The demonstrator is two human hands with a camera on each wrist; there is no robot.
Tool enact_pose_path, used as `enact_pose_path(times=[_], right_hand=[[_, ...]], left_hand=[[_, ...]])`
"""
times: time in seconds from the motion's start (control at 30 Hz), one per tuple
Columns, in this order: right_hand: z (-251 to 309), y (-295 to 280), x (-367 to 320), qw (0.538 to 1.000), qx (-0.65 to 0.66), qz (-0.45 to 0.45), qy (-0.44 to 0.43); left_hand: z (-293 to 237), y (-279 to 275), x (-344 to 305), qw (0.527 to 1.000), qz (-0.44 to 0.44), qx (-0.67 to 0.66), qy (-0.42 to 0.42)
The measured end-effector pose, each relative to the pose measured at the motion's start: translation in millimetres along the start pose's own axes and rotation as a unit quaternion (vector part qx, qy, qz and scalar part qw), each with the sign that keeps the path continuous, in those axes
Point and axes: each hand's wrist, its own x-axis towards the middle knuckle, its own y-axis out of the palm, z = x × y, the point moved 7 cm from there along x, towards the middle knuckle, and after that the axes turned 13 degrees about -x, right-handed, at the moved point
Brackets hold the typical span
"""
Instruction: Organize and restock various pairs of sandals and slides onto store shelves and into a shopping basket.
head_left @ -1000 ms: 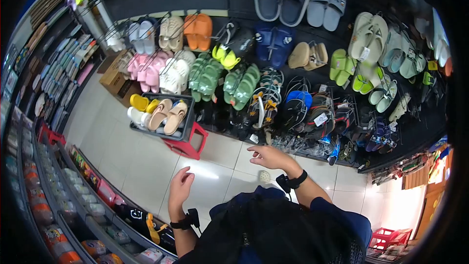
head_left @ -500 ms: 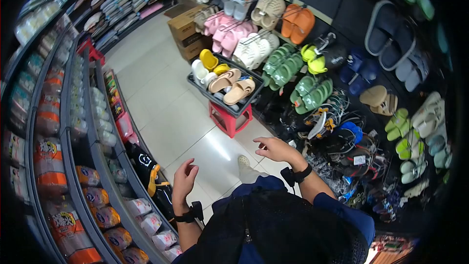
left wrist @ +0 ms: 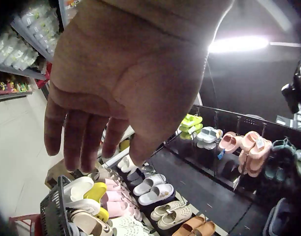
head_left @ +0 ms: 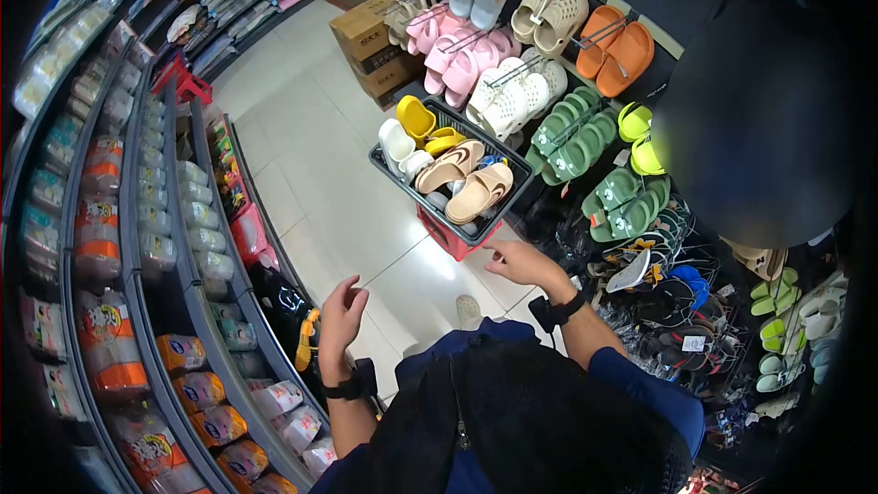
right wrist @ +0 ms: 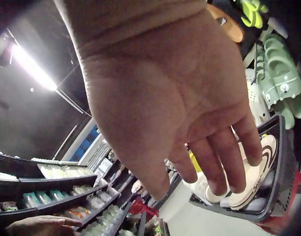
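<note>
My left hand [head_left: 342, 318] hangs in the air with loosely bent fingers and holds nothing. In the left wrist view its palm and straight fingers [left wrist: 74, 142] show. My right hand [head_left: 526, 267] is also bare of any object, just in front of a dark basket [head_left: 421, 199]. In the right wrist view, its fingertips overlap the basket's contents. Inside lie tan slippers [head_left: 479, 194] with dark curved stripes, yellow clogs [head_left: 416, 119] and white footwear [head_left: 395, 141]. A red stool [head_left: 443, 236] stands under the basket.
Footwear hangs on racks to the right, including green slippers [head_left: 578, 142], white clogs [head_left: 509, 108] and orange slippers [head_left: 615, 53]. Shelves of packaged goods [head_left: 110, 338] line the left. Cardboard boxes [head_left: 375, 37] stand behind the basket on the tiled floor [head_left: 293, 146].
The head view has swung left and the person has come nearer the basket, which now appears larger and closer to the right hand. Both hands stay raised and hold nothing.
</note>
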Motion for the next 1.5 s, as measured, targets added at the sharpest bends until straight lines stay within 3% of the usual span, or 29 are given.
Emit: enact_pose_path(times=[0.33, 0.43, 0.6, 0.73, 0.8, 1.17, 1.4, 1.47, 1.5], right_hand=[[-62, -38, 18, 0.994, -0.015, -0.078, 0.073], [-77, -36, 7, 0.988, 0.002, -0.061, 0.139], [-88, -34, -24, 0.961, 0.013, -0.115, 0.251], [-84, -29, -40, 0.929, 0.043, -0.131, 0.344], [-74, -33, -42, 0.915, 0.052, -0.147, 0.373], [-41, -14, -50, 0.844, 0.086, -0.232, 0.476], [-25, 4, -95, 0.813, 0.099, -0.264, 0.509], [-25, 8, -122, 0.806, 0.099, -0.277, 0.513], [-27, 11, -140, 0.794, 0.100, -0.289, 0.526]], left_hand=[[-15, 81, 150, 0.989, 0.145, 0.018, 0.037], [-8, 122, 199, 0.975, 0.211, 0.047, 0.042], [-12, 192, 258, 0.933, 0.326, 0.147, 0.045], [-14, 233, 297, 0.917, 0.372, 0.113, 0.084], [-26, 245, 309, 0.898, 0.385, 0.181, 0.114], [-28, 283, 331, 0.830, 0.517, 0.146, 0.148], [-31, 317, 283, 0.768, 0.595, 0.178, 0.157], [-32, 332, 262, 0.749, 0.599, 0.202, 0.199], [-39, 339, 244, 0.754, 0.613, 0.166, 0.169]])
